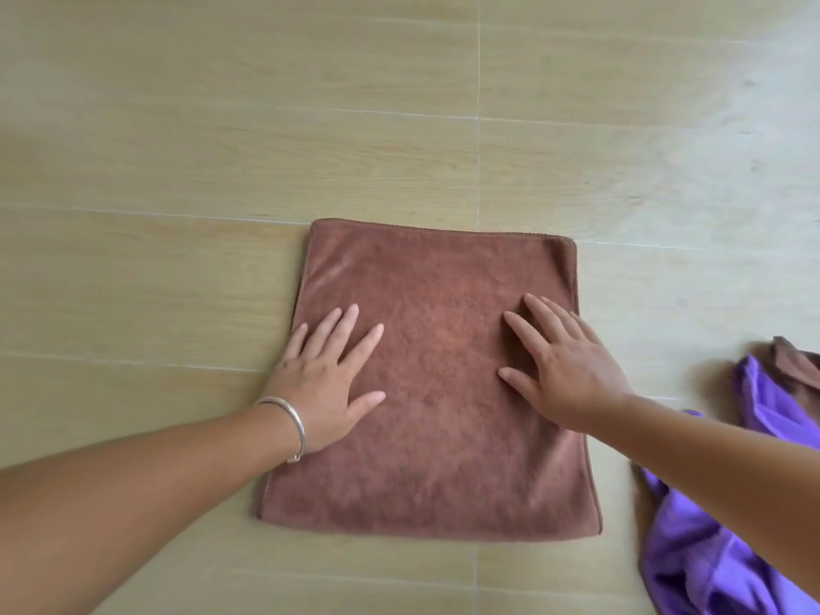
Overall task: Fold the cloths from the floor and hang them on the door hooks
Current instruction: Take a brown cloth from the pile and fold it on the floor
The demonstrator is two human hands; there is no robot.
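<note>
Flat: two hands (326, 383) (570, 370); one brown cloth (437, 392).

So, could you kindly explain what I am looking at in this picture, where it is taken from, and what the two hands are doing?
There is no machine here: a person wears a camera on the head, so this one picture looks forward and down at their own bare arms. The left hand, with a silver bangle on its wrist, and the right hand both lie flat, fingers spread, on a brown cloth. Neither hand grips anything; they only press on it. The cloth lies flat and squared on a pale wood-look floor. At the right edge lies a crumpled purple cloth with another brown cloth beside it. No door or hooks show.
</note>
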